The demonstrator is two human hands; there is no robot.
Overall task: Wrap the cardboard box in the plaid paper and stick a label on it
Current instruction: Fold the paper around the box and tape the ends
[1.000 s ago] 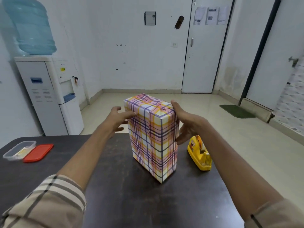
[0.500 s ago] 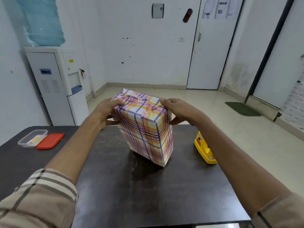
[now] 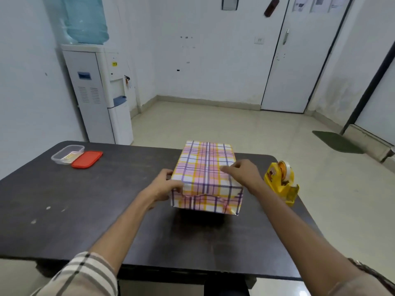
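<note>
The box wrapped in plaid paper [image 3: 205,167] lies flat on the dark table [image 3: 106,210], its broad face up and a folded end flap facing me. My left hand [image 3: 164,185] grips its near left corner, fingers curled around the edge. My right hand [image 3: 241,173] rests on the top near the right edge, fingertips pressing the paper. A clear container [image 3: 67,154] at the far left of the table holds small paper slips, maybe labels.
A red lid [image 3: 87,159] lies beside the clear container. A yellow tape dispenser [image 3: 282,182] stands just right of the box near the table's right edge. Beyond the table are a water dispenser [image 3: 100,92], a tiled floor and a white door [image 3: 299,60].
The box stood upright a second ago, was tipped over between my hands, and now lies flat on the table. Both hands stayed on it.
</note>
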